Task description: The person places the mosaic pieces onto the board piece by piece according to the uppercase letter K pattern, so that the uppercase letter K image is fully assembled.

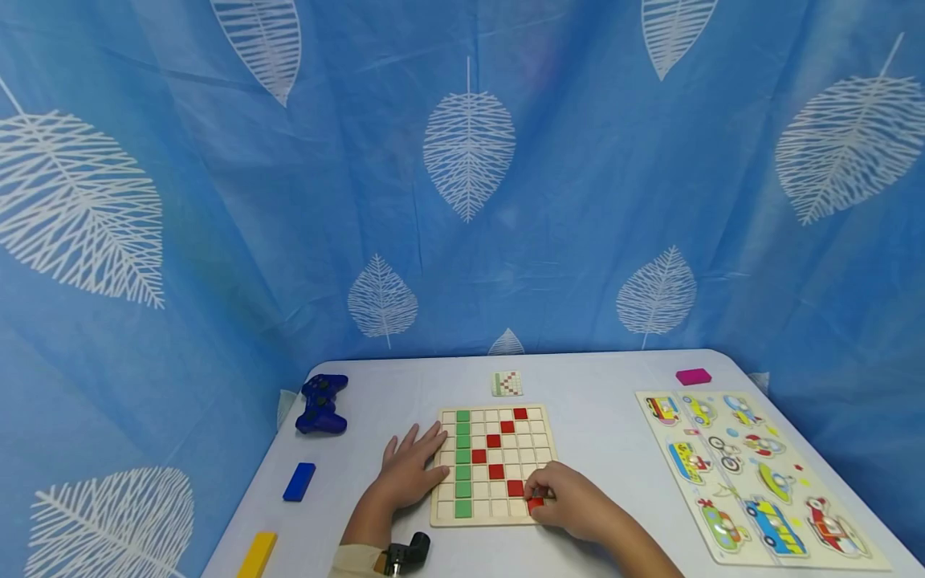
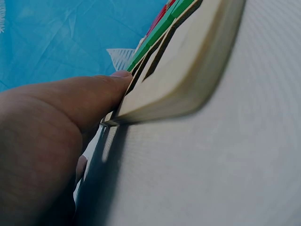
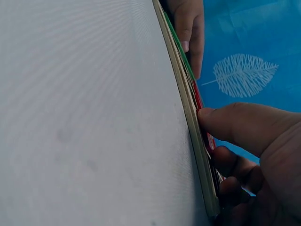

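Observation:
A wooden grid board (image 1: 482, 520) lies flat on the table. Green tiles (image 1: 463, 468) form one column on it, and red tiles (image 1: 495, 471) run in two slanting lines to the right of that column. At the bottom right corner my right hand (image 1: 574, 502) pinches a red tile (image 1: 535, 504) between thumb and curled finger, down at the board's surface. My left hand (image 1: 410, 470) rests at the board's left edge with fingers spread, its thumb (image 2: 101, 94) touching the rim. Behind the board lies a small pattern card (image 1: 507, 383) printed with a similar layout.
To the right is a vehicle puzzle board (image 1: 759, 474), with a pink block (image 1: 694, 376) behind it. On the left lie a dark blue game controller (image 1: 322, 404), a blue block (image 1: 299, 482) and a yellow block (image 1: 257, 554). A blue leaf-patterned curtain (image 1: 564, 201) hangs behind the table.

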`<state>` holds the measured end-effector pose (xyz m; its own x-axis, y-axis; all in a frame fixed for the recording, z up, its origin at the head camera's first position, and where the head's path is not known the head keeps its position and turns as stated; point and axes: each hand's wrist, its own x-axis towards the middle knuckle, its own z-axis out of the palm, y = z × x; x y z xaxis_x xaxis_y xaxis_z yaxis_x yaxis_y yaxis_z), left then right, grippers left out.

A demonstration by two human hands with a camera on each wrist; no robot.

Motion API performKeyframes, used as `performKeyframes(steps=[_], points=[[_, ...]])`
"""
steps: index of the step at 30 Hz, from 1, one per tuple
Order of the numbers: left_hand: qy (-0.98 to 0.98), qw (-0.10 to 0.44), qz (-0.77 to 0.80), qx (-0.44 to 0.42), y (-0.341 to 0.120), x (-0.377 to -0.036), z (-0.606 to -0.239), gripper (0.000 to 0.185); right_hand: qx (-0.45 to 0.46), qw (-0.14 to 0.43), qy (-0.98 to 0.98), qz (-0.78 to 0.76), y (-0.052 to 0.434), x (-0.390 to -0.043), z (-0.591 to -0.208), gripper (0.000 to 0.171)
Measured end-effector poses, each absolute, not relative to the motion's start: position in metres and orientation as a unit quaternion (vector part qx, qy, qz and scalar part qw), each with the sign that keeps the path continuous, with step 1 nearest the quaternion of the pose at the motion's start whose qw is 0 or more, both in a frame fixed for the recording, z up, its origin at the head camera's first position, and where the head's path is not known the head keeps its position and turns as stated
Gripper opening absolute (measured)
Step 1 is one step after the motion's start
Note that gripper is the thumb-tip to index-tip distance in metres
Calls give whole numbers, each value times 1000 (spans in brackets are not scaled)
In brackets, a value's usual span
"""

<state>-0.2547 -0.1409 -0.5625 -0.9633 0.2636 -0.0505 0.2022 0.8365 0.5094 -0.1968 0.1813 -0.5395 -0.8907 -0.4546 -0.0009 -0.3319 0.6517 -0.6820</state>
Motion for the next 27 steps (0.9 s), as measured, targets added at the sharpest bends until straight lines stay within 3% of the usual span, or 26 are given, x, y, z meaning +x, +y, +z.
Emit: performKeyframes(steps=[18, 24, 27], points=[[957, 44, 262, 114, -141, -257, -564, 70, -232, 127, 886, -382, 194, -203, -538, 28], [957, 51, 261, 111, -141, -254, -563, 70, -194, 143, 865, -441, 198, -202, -541, 36], [958, 49, 262, 109, -141, -253, -562, 69, -163, 124, 855, -477, 200, -203, -542, 33]])
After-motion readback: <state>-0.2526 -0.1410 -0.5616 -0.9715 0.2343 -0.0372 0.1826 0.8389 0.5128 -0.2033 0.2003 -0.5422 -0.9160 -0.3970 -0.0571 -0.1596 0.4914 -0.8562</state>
